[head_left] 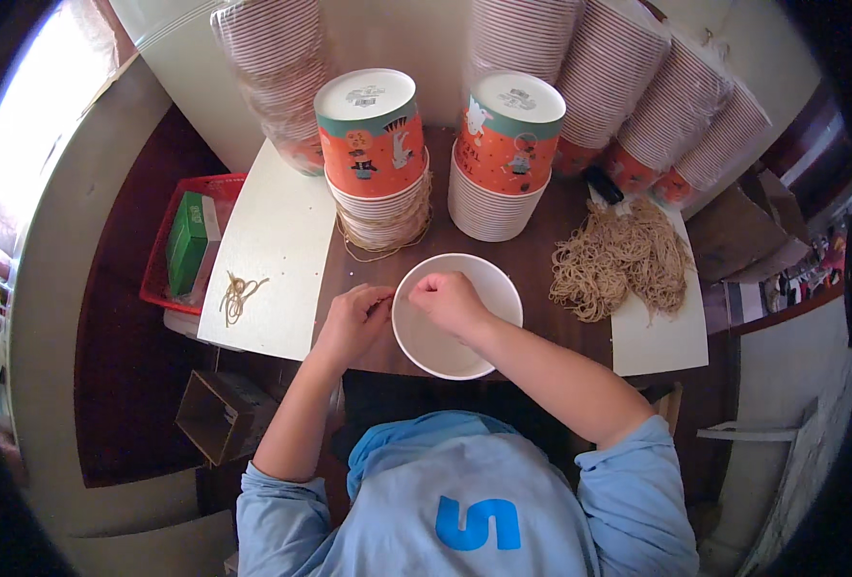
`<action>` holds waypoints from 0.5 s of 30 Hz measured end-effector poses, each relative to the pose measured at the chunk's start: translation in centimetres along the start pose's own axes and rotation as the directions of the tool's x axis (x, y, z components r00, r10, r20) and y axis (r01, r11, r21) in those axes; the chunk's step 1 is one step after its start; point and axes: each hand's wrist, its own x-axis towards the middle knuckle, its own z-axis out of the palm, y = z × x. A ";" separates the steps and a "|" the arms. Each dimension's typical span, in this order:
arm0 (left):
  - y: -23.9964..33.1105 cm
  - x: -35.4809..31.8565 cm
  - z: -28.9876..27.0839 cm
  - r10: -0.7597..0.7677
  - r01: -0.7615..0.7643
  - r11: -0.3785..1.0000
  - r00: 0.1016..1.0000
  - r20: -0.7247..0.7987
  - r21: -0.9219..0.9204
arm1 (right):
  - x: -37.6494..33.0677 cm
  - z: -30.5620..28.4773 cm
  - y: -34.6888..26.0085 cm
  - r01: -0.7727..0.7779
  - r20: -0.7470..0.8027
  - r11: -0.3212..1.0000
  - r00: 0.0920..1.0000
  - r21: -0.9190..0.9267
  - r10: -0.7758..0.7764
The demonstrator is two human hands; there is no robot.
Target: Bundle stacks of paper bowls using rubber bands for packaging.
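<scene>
The right hand [448, 300] covers part of the white bowl [457, 322]; whatever its fingertips pinch is too small to tell. Wrapped cup stacks [628, 77] run past the top edge.

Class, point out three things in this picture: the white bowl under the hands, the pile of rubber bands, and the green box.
white bowl [435, 351]: head view, bare inside near its front rim.
pile of rubber bands [618, 258]: head view, middle of the heap.
green box [187, 240]: head view, its top face.

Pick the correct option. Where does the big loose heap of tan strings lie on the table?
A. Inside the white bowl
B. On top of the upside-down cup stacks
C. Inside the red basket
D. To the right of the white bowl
D: the heap of tan strings lies on the table to the right of the white bowl, where both hands work.
</scene>
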 end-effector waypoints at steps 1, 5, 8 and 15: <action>0.2 0.0 0.0 0.000 0.000 1.000 1.000 0.001 0.000 | -0.1 0.0 -0.2 -0.001 -0.001 1.000 1.000 0.001 0.001; 0.4 -0.1 0.1 -0.024 0.024 1.000 1.000 0.020 -0.004 | -0.2 0.1 -0.5 -0.037 0.019 0.999 0.999 0.025 0.036; 0.0 -0.3 0.3 -0.057 0.057 0.998 0.998 0.030 -0.020 | -0.3 0.1 -0.6 -0.053 0.040 0.997 0.998 0.055 0.051; 0.5 -0.3 0.1 -0.147 0.159 0.978 0.985 0.091 -0.137 | -0.6 0.0 -1.4 -0.106 0.067 0.993 0.992 0.049 0.103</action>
